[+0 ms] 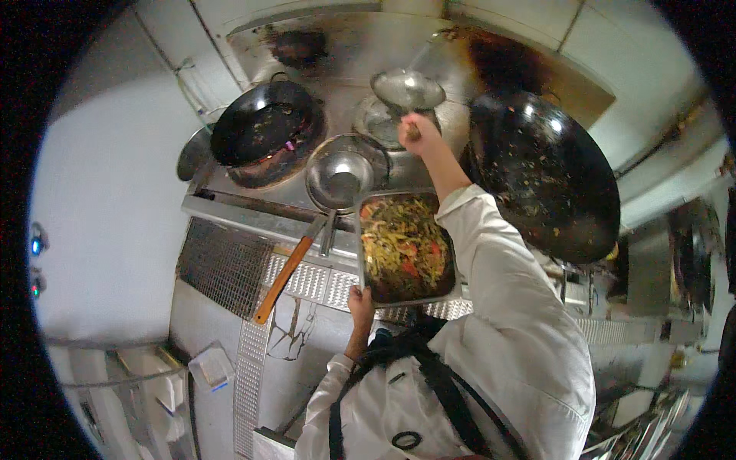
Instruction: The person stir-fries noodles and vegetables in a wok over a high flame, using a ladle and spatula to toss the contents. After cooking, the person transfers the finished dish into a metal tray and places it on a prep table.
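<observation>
My left hand [360, 302] grips the near left corner of a rectangular metal tray [414, 301] of cooked sliced vegetables [402, 247] with red pieces, which reaches over the front edge of the stove. My right hand [418, 135] is closed around the handle of a metal utensil, seemingly a skimmer or large ladle [407, 89], above a round steel container [379, 122] at the back of the stove. Left of the tray, a steel bowl or strainer [340, 177] rests on the stovetop. A wooden handle [284, 282] sticks out over the front edge.
A black wok [264, 123] stands tilted at the left burner, with an orange glow below it. A larger wok [546, 178] with food bits on its surface is at the right. A wire mesh rack [224, 264] and perforated metal strips [305, 282] lie along the stove's front.
</observation>
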Available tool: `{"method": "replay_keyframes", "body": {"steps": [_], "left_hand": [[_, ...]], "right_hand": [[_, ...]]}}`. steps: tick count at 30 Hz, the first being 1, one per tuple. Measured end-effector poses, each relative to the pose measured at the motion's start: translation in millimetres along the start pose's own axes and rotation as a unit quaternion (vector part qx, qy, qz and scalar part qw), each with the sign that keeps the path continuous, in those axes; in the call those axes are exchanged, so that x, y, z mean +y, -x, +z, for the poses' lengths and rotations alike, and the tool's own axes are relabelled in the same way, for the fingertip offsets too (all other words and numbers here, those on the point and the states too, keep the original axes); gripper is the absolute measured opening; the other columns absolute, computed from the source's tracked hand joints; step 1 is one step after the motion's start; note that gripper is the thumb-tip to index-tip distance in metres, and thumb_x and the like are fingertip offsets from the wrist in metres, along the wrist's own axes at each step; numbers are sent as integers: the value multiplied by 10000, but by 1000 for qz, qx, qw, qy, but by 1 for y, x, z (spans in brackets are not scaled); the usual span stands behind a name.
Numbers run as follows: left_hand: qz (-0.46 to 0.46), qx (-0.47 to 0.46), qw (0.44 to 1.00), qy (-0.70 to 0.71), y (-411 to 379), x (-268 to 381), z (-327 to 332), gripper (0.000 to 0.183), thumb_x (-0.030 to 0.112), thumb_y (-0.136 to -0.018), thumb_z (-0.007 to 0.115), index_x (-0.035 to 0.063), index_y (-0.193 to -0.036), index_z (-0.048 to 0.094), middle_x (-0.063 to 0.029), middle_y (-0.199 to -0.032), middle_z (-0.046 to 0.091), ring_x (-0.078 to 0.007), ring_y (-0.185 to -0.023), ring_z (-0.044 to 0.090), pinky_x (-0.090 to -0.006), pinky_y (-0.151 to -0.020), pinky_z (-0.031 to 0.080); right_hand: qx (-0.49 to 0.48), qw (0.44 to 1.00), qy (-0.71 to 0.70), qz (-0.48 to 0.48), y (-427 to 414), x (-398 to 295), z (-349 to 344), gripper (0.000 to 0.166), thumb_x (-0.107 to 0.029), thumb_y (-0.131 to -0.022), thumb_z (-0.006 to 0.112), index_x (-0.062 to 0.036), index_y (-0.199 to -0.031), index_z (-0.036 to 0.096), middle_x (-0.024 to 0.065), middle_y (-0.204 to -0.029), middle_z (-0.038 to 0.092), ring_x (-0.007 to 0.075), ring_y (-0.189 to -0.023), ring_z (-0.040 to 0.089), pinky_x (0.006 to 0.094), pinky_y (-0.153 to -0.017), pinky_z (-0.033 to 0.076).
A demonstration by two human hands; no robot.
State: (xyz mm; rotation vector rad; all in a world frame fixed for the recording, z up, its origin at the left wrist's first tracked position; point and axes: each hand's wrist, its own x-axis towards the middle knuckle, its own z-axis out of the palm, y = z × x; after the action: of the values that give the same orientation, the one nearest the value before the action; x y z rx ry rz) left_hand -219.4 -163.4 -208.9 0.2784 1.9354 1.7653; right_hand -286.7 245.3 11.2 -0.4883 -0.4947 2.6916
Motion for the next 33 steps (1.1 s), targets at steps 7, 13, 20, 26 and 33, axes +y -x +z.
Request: {"method": "replay_keyframes", "body": {"steps": [7, 13, 20, 26, 33], "left_hand": [[120, -14, 991, 50, -16, -18, -9, 105, 93, -799, 541, 41, -765, 457, -10, -657, 482, -76, -540, 411, -236, -476, 346], [9, -59, 984, 170, -8, -8, -14, 122, 118, -829, 527, 63, -785, 428, -4, -571, 421, -90, -397, 365, -260, -343, 295], [84, -52, 991, 85, -51, -55, -31, 168, 156, -843, 529, 68, -910, 403, -14, -642, 455, -109, -424, 415, -284, -310, 328], [16, -57, 985, 161, -11, -16, -18, 152, 104, -825, 532, 101, -794, 383, -6, -598, 427, -90, -359, 353, -263, -309, 313], [37, -57, 990, 121, -19, -16, -10, 171, 170, -865, 517, 90, -776, 395, 9, -550, 417, -82, -343, 356, -251, -283, 294]], "right_hand": [[53, 996, 36, -59, 131, -54, 72, 153, -31, -717, 532, -62, -644, 402, 37, -531, 437, 146, -454, 435, 254, -425, 376], [174, 967, 143, -120, 264, -81, 32, 156, -46, -735, 538, -72, -653, 408, 28, -526, 423, 142, -446, 407, 254, -421, 371], [356, 894, 242, -127, 383, -88, -47, 99, -63, -743, 536, -89, -677, 466, 7, -537, 474, 120, -437, 450, 261, -398, 395], [501, 771, 348, -183, 466, -86, -73, 87, -86, -737, 540, -65, -672, 486, 30, -549, 453, 151, -465, 445, 293, -390, 376], [581, 448, 668, -128, 486, -148, -114, 156, -143, -678, 590, 4, -687, 540, 127, -592, 554, 241, -499, 533, 372, -458, 426]]}}
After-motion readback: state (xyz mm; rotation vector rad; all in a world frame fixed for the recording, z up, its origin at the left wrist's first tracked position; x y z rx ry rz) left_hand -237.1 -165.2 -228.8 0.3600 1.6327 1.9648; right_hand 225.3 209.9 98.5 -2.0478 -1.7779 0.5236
